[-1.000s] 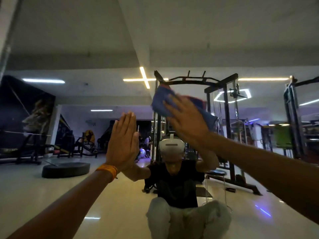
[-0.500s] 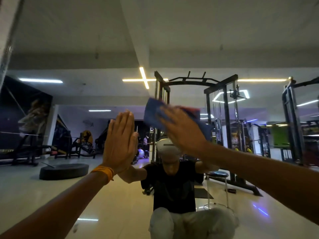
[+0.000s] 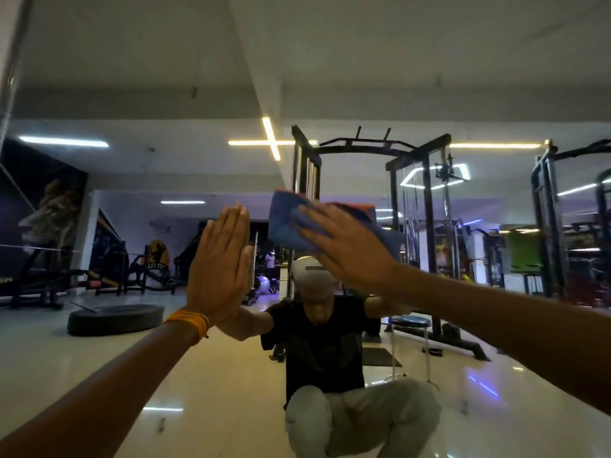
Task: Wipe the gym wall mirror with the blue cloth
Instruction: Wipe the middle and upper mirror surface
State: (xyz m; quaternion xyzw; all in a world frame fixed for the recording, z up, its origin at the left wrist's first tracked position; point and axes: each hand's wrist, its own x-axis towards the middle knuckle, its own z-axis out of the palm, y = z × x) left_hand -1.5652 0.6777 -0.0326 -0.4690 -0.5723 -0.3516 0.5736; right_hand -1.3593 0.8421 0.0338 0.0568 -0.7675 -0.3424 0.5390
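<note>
While right hand point(image 3: 350, 249) presses blue cloth point(image 3: 284, 223) flat on mirror point(image 3: 132, 61) | left hand point(image 3: 220, 266) flat, fingers together, braced on glass

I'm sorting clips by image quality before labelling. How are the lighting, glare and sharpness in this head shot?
Head view: dim overall, lit mainly by bright ceiling light strips that blow out; their glare reflects off the glossy floor. The right hand and blue cloth look slightly motion-blurred; the left hand is sharper. Wide-angle distortion bends the frame edges.
</note>
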